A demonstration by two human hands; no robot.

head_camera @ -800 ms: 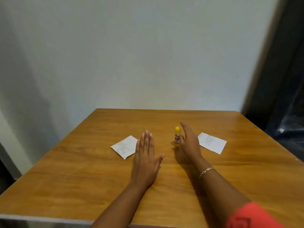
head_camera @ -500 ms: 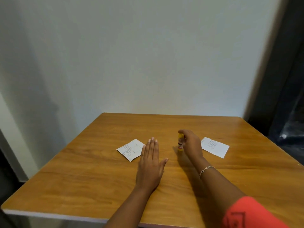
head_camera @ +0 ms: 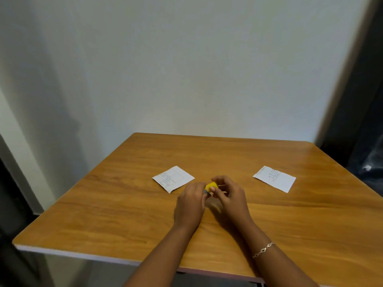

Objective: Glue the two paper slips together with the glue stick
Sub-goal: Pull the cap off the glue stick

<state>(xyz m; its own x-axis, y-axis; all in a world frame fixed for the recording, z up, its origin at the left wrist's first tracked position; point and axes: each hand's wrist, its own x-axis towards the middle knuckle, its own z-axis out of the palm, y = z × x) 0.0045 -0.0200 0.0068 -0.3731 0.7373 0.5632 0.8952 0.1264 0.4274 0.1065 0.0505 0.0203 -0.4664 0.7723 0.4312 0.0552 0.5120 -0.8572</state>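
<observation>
The glue stick (head_camera: 209,187), judged light, rigid and smooth, is held above the table (head_camera: 124,214) centre, its body pinched by the left hand (head_camera: 189,206), its yellow cap by the right hand (head_camera: 229,196), between flimsy slips at ten o'clock (head_camera: 173,178) and two o'clock (head_camera: 274,178).

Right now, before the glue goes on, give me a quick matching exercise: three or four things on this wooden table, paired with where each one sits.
1. yellow glue stick
2. left white paper slip
3. right white paper slip
4. silver chain bracelet

A. flat near the table's right edge
B. on the right wrist
C. held between both hands
D. flat just beyond the left hand

Pairs: 1-C, 2-D, 3-A, 4-B
</observation>
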